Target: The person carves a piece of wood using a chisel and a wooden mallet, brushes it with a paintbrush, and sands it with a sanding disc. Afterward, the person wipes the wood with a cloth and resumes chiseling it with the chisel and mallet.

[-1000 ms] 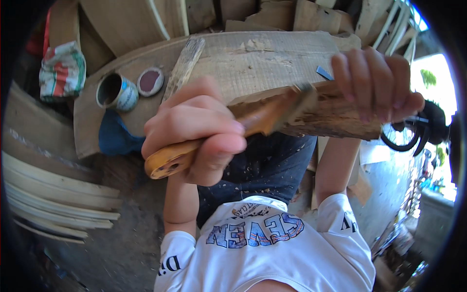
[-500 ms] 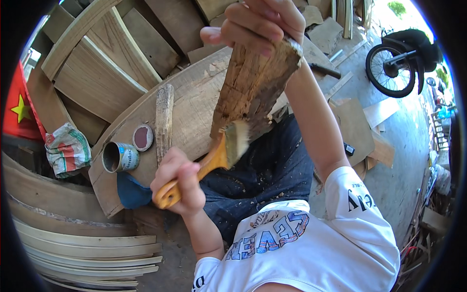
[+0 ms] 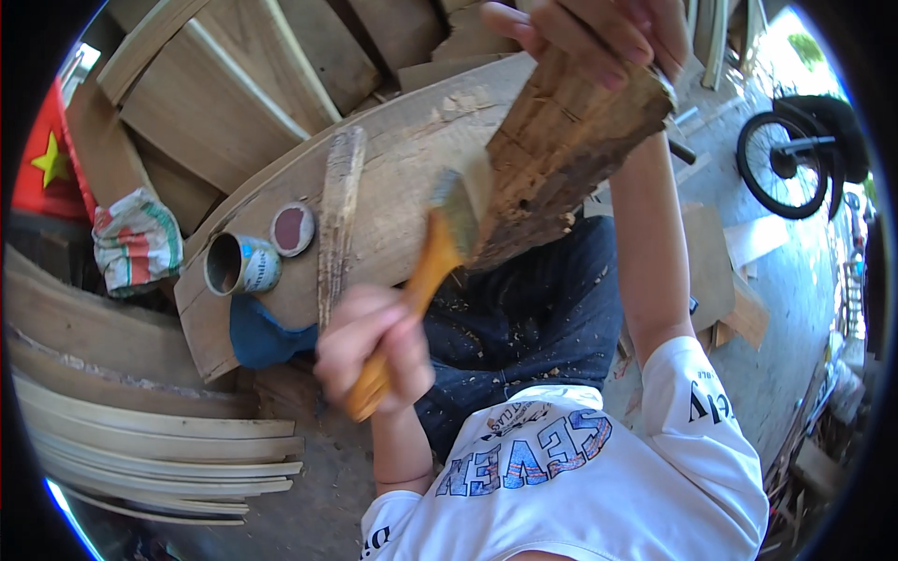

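My left hand point(image 3: 376, 351) is closed round the yellow wooden handle of a flat paintbrush point(image 3: 435, 252). The pale bristles are smeared by motion at the left edge of a rough, weathered piece of wood point(image 3: 566, 140); whether they touch it I cannot tell. At the far end my right hand point(image 3: 608, 33) grips this wood, fingers wrapped over its top, and holds it tilted above my lap. Near the brush, a narrow worn wooden strip point(image 3: 340, 206) lies on a broad board point(image 3: 412, 159).
On the board's left part stand an open tin point(image 3: 240, 266) and a round lid point(image 3: 293, 229), with a blue cloth-like piece point(image 3: 262, 335) at its edge. Wooden panels point(image 3: 210, 84) lean behind. Stacked curved slats point(image 3: 159, 439) lie left; a wheel point(image 3: 786, 168) stands far right.
The brush has moved away from me and its bristles now sit higher along the wood. My right hand and the wood have shifted right. The whole view has turned slightly.
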`<move>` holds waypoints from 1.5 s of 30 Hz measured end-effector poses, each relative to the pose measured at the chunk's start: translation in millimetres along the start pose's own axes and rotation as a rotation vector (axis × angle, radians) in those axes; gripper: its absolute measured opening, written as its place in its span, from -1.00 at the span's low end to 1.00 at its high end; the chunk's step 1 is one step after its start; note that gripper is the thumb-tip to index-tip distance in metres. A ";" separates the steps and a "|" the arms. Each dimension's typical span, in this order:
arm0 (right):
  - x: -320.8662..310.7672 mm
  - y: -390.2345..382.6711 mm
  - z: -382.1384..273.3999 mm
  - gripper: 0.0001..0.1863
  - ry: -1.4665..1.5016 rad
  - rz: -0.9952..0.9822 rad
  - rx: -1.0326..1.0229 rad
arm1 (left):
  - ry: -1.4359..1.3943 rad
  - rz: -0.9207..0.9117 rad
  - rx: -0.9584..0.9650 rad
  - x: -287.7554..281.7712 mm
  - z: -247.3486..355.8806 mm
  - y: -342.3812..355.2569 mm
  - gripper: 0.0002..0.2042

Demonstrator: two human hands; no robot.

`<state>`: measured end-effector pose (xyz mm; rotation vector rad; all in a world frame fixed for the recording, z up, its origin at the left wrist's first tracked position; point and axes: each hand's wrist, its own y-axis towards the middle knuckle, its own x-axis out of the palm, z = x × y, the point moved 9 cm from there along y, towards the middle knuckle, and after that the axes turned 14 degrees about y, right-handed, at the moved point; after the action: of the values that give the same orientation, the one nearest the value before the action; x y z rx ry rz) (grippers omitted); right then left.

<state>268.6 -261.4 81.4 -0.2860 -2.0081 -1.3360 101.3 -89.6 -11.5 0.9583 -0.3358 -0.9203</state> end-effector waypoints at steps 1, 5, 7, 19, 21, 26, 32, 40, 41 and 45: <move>-0.7 0.3 1.2 -0.59 0.007 -0.004 0.010 | 0.180 -0.171 -0.128 17.1 -5.5 -3.2 -0.90; -31.3 7.5 -18.0 -0.61 -0.155 0.026 -0.103 | 0.430 -0.437 -0.395 16.4 -79.2 -67.2 -0.80; -34.4 13.6 -29.5 -0.62 0.404 -0.484 -0.097 | 0.407 -0.374 -0.579 -9.8 -84.8 -95.7 -0.80; -179.2 -134.4 -162.0 -0.53 -0.282 0.246 -0.488 | 0.587 -0.375 -0.566 -87.8 -94.7 -169.7 -0.84; -196.3 -188.1 -172.6 -0.60 -0.734 0.556 -0.400 | 0.609 -0.341 -0.478 -86.7 -85.4 -162.3 -0.83; -138.6 -232.3 -176.9 -0.76 -1.450 0.775 -0.380 | 0.595 -0.236 -0.623 -103.0 -88.5 -158.1 -0.83; -104.6 -293.4 -157.2 -0.70 -1.795 0.894 -0.118 | 0.513 -0.129 -0.697 -120.3 -87.5 -114.8 -0.84; -124.1 -379.5 -54.6 -0.66 -2.338 1.243 0.448 | 0.240 0.305 -0.852 -228.0 -103.0 -89.7 -0.77; -122.3 -378.3 -25.5 -0.57 -2.526 1.093 0.602 | 0.269 0.342 -0.847 -227.9 -99.0 -93.4 -0.79; -137.8 -382.4 -2.2 -0.69 -2.498 1.031 0.799 | 0.364 0.253 -0.937 -136.9 -105.9 -102.8 -0.83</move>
<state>167.5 -407.1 -284.3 -2.8289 -2.3230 1.5494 32.2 52.5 -136.2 0.1892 0.2780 -0.5451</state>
